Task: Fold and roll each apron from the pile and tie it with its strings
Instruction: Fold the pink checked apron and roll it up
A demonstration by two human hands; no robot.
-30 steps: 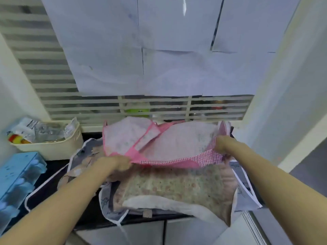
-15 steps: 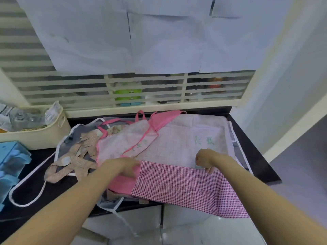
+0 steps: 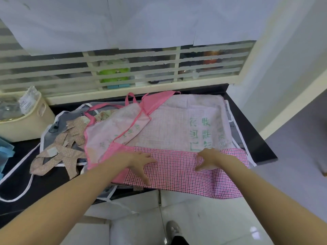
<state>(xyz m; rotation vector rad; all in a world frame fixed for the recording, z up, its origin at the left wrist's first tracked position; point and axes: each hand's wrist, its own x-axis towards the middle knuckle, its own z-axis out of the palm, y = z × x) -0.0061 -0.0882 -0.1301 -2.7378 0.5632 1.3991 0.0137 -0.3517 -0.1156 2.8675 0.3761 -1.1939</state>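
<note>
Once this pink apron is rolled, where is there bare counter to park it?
Bare black counter shows at the left, between the cream basket, the blue item and the beige floral ties; a white string crosses it. A narrow strip runs along the right edge. The middle is crowded: pink apron over the pile, both hands on it.

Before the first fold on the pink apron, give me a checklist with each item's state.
1. Pink apron spread flat on top of the pile: ok.
2. Both hands on the checked band, left hand and right hand with fingers spread: ok.
3. Band fully on the counter: not ok, its near edge hangs over.
4. Pink strings free: cannot tell.
5. Beige apron clear of the fold: ok, lies left.
</note>
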